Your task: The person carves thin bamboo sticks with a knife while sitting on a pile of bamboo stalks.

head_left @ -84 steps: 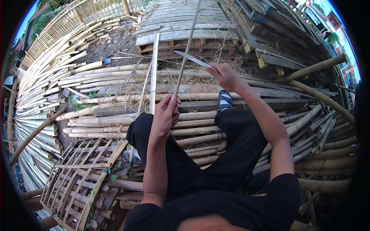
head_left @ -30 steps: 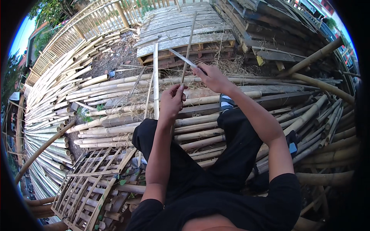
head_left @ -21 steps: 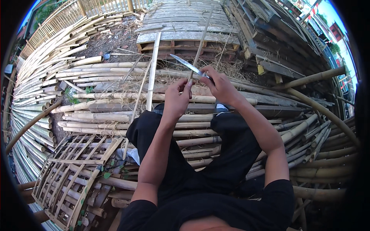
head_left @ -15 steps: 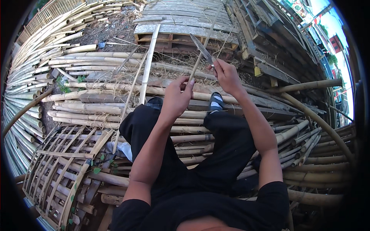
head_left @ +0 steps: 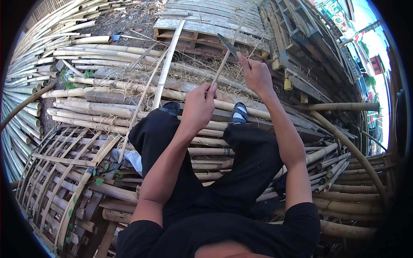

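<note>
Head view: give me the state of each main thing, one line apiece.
Left hand: closed on the thin stick
Right hand: closed on the knife
Knife: blade bare, crossing the stick; contact unclear
Thin stick: held, slanting up-right
Pale slat: unheld, slanting
Near pallet: lying flat
Bamboo lattice: unheld, gaps open
Bamboo poles: lying in piles
</note>
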